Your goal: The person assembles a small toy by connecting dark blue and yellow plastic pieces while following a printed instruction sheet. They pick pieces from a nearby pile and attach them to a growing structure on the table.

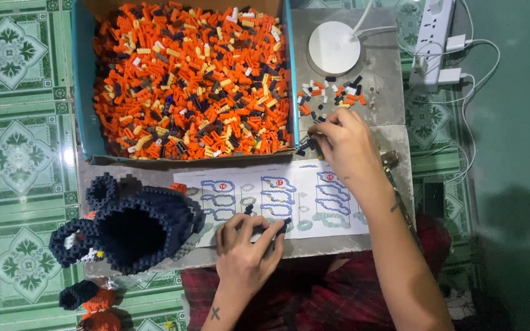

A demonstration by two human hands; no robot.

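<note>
Two hands busy: left hand [249, 242] pinching short dark strip of tiny plastic bricks [269, 228] over paper instruction sheet [289, 196]; right hand [338, 144] pinching small dark brick [311, 145] from loose pile [332, 95] on table [387, 79]. Pieces likely light, rigid, easily snapped apart; grip strip by ends, fingertips only.

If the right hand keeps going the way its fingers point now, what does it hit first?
The right hand points up-left at the loose bricks; beyond them, probably the blue wall of the brick box, though depth is unclear.

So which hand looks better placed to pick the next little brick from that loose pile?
Probably the right hand: its fingertips already touch the loose bricks beside the box. The left hand rests on the instruction sheet, pinching a dark piece.
</note>
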